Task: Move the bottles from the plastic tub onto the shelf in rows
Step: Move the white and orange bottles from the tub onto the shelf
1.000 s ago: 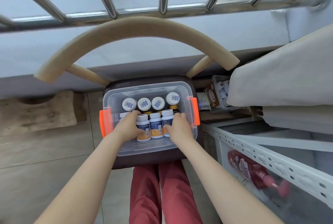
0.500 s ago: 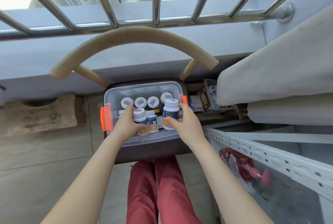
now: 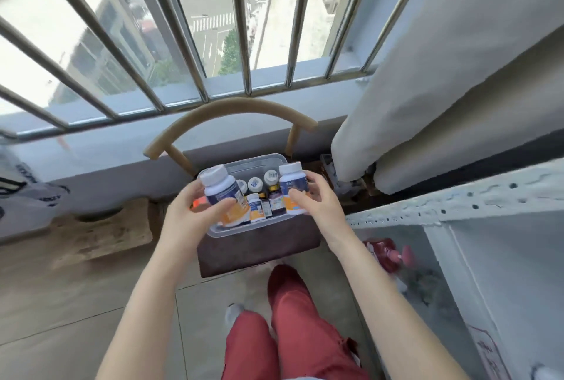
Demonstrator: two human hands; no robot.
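- Reaching forward, the left hand [image 3: 189, 221] curls its fingers and thumb round a white-capped blue-and-orange plastic bottle [image 3: 224, 196], lifted over the tub's left end.
- The right hand [image 3: 320, 205] wraps its fingers round a second matching bottle [image 3: 293, 187] at the tub's right end.
- Below them, the clear plastic tub [image 3: 244, 228] holds the remaining bottles [image 3: 255, 193] and rests on a dark brown chair seat [image 3: 259, 245].
- A white perforated metal shelf [image 3: 457, 199] stands to the right.

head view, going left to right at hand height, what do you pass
board → left hand → left bottle → small bottle → right bottle → right hand → shelf
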